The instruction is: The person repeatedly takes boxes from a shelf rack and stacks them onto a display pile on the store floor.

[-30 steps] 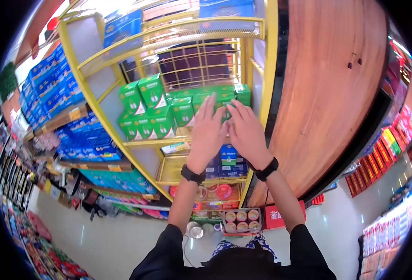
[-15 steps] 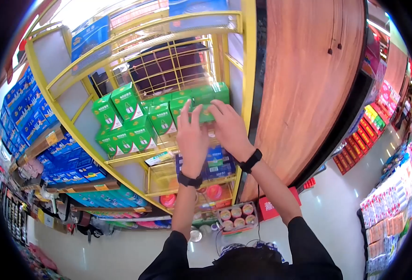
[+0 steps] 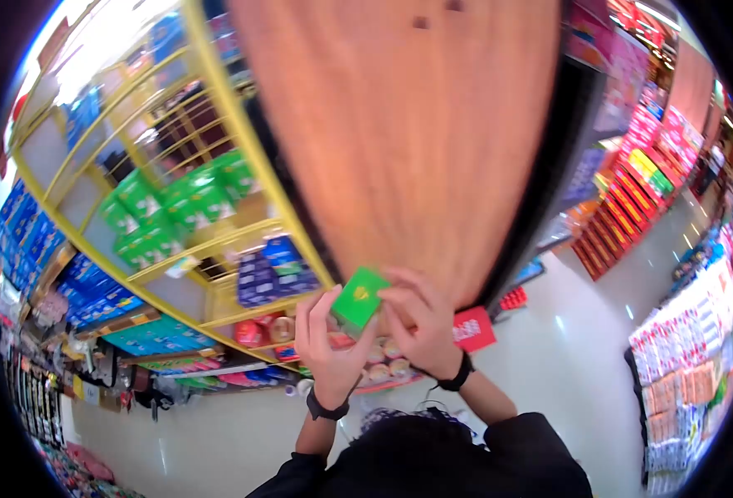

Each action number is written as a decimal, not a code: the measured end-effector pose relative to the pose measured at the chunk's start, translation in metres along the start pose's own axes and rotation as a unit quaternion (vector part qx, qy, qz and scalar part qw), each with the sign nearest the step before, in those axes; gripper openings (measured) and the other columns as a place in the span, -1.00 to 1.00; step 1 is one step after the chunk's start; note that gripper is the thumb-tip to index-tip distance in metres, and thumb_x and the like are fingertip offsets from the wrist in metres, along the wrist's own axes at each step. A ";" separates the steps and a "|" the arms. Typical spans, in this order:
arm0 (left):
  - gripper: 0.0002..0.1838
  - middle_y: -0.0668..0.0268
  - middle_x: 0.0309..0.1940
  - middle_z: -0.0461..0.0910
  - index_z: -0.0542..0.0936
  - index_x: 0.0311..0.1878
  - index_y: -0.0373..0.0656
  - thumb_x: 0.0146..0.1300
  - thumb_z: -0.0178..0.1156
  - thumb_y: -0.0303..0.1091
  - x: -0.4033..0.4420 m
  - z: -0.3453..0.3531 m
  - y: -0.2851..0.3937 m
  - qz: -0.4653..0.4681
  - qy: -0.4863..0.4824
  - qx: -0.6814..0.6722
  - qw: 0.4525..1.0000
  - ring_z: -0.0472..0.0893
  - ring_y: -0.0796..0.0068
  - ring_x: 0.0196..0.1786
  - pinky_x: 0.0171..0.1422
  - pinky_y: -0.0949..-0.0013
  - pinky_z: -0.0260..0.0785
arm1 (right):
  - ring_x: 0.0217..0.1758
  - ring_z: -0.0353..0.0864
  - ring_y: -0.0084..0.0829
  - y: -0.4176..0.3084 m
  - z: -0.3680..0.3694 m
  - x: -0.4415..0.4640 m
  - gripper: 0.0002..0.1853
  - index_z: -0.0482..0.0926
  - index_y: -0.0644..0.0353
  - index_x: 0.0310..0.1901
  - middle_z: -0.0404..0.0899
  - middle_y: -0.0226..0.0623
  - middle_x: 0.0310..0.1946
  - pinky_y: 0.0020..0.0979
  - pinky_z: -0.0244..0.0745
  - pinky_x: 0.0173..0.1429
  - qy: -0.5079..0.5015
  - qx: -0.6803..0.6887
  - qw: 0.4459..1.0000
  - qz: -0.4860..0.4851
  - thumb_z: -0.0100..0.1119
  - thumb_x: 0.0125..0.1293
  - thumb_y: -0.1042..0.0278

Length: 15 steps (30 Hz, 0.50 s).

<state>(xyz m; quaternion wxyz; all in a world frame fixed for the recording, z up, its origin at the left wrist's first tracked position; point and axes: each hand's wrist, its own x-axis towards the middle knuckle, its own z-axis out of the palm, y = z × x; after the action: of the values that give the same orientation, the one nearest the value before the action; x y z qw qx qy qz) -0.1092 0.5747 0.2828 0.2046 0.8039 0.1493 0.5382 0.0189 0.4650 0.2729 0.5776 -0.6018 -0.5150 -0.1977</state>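
A small green cardboard box with a yellow mark on its face is between my two hands, in front of a wooden panel. My left hand grips its left and lower side, fingers behind and thumb in front. From the right, the fingertips of my right hand pinch its edge; they are slightly blurred. Similar green boxes stand in rows and stacks on a shelf of the yellow wire rack, up and left of my hands.
The tall wooden panel with dark edges rises before me. Dark blue packs fill a lower rack shelf. A tray of round tubs sits low behind my hands, near a red sign. Red boxes are stacked at right.
My hands have left the rack's shelf and come down nearer my body, with a green box now between them. The view has swung right, so the rack appears farther left.
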 end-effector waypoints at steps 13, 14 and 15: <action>-0.36 0.08 0.12 0.66 0.59 0.35 -0.18 0.25 0.62 -0.32 -0.163 0.277 0.179 -0.123 -0.464 -0.258 0.839 0.73 0.06 0.12 0.15 0.12 0.63 | 0.54 0.46 0.21 0.043 -0.288 -0.199 -0.21 0.53 0.13 0.45 0.44 0.06 0.54 0.06 0.52 0.55 0.024 -0.242 0.897 0.369 0.58 0.13 0.42; -0.35 0.06 0.13 0.66 0.58 0.37 -0.18 0.25 0.62 -0.32 -0.168 0.291 0.196 -0.092 -0.492 -0.255 0.827 0.74 0.04 0.14 0.16 0.11 0.63 | 0.54 0.46 0.21 0.044 -0.304 -0.209 -0.21 0.53 0.13 0.45 0.44 0.05 0.54 0.06 0.52 0.55 0.047 -0.260 0.885 0.384 0.58 0.12 0.43; -0.34 0.04 0.14 0.66 0.56 0.38 -0.19 0.26 0.61 -0.32 -0.169 0.306 0.212 -0.059 -0.517 -0.251 0.816 0.74 0.01 0.15 0.17 0.10 0.64 | 0.54 0.46 0.21 0.048 -0.317 -0.218 -0.21 0.53 0.13 0.45 0.44 0.05 0.55 0.06 0.52 0.54 0.070 -0.275 0.873 0.396 0.58 0.12 0.43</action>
<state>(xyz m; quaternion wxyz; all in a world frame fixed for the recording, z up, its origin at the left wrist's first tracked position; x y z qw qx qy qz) 0.1146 0.2605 0.1474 0.4778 0.8742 -0.0711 0.0495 0.0873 0.1042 0.1486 0.4527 -0.8746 -0.1171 -0.1279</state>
